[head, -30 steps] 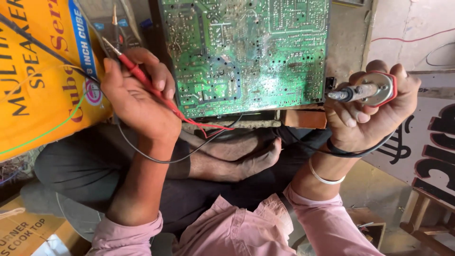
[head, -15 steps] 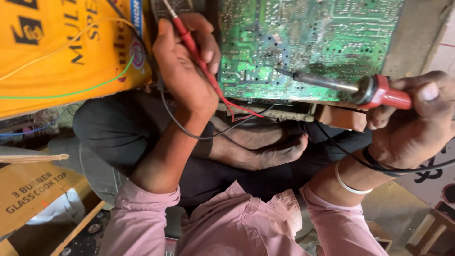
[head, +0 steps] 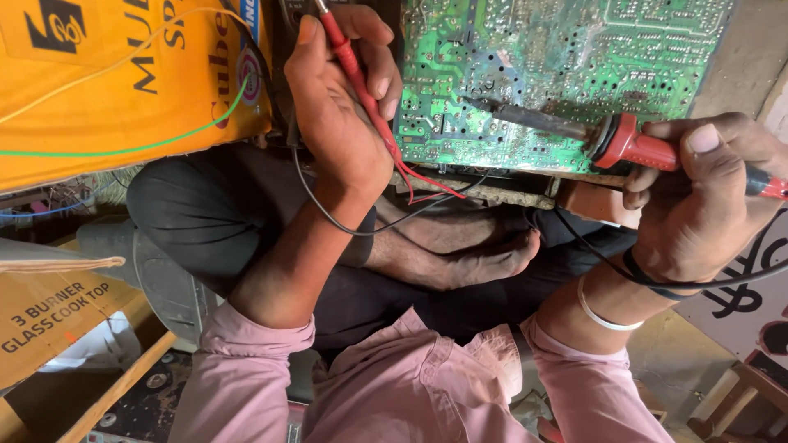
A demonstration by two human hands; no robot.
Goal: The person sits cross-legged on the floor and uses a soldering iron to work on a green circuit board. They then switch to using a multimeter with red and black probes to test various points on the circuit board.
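A green circuit board (head: 574, 57) stands propped in front of me, solder side toward the camera. My left hand (head: 336, 107) grips a red probe (head: 349, 61) with red and black leads trailing off below it, just left of the board's edge. My right hand (head: 706, 197) holds a red-handled soldering iron (head: 640, 148). Its dark shaft reaches left across the lower part of the board, with the tip (head: 468, 100) resting on or just over the solder joints. A black cord loops around my right wrist.
A yellow cardboard box (head: 107, 82) crossed by a green wire leans at the left. Another carton (head: 49, 316) and a wooden edge sit at the lower left. My crossed legs and bare foot (head: 484, 254) lie beneath the board. A printed sign (head: 747, 303) stands at right.
The view has shifted left and closer. My right hand has turned the soldering iron from pointing outward to lying across the board, tip now on the solder side. The left hand kept hold of the probe.
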